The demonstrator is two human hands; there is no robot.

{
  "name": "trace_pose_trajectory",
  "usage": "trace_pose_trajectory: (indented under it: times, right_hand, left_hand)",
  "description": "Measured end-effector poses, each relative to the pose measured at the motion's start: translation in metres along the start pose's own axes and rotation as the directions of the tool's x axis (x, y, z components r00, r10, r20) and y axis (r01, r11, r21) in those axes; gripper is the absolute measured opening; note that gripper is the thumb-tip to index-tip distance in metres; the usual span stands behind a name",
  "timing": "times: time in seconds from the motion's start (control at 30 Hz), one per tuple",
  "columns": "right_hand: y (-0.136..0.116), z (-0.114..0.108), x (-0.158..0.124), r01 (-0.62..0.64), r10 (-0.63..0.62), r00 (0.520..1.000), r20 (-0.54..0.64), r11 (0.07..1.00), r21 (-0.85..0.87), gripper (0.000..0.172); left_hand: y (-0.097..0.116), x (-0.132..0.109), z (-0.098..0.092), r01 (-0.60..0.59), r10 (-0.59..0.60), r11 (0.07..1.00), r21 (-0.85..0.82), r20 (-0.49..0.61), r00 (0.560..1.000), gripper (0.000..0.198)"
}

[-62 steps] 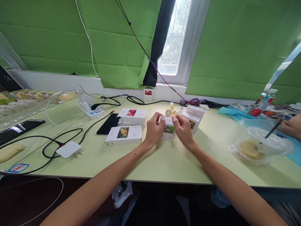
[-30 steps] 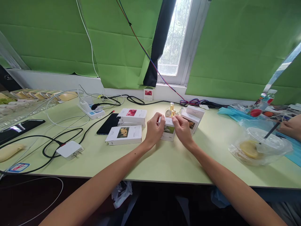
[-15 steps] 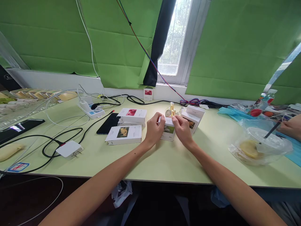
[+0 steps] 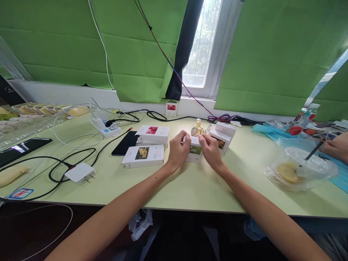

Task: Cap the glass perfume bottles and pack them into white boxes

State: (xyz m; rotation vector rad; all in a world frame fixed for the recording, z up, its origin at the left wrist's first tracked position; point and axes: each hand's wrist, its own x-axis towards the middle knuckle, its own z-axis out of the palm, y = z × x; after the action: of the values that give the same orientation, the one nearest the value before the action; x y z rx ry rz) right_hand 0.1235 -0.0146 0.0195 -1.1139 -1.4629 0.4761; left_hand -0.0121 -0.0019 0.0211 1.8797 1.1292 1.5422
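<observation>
Between my two hands stands a small white carton (image 4: 194, 154) with a green picture on its front. My left hand (image 4: 178, 149) is closed on its upper left side, and my right hand (image 4: 211, 149) pinches its upper right corner. Just behind it are small perfume bottles (image 4: 199, 128) with gold caps, partly hidden by the carton and my fingers. To the right, a white carton with an open flap (image 4: 225, 134) stands beside my right hand. Left of my hands lie a carton with a yellow flower picture (image 4: 144, 156) and a carton with a pink flower picture (image 4: 154, 132).
A black phone (image 4: 123, 145) lies partly under the cartons. Cables, a white charger (image 4: 80, 172) and a power strip (image 4: 104, 127) spread over the left. A bagged drink cup (image 4: 299, 168) stands right, near another person's hand (image 4: 337, 148). A small carton (image 4: 171, 109) stands by the wall.
</observation>
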Motion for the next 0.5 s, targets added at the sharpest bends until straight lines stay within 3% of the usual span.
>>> trace_pose_trajectory:
  times: [0.5]
  right_hand:
    - [0.0039, -0.0002, -0.0009, 0.019, -0.019, 1.000, 0.022, 1.000, -0.012, 0.036]
  left_hand:
    - [-0.0010, -0.0009, 0.0004, 0.012, -0.011, 1.000, 0.009, -0.024, 1.000, 0.025]
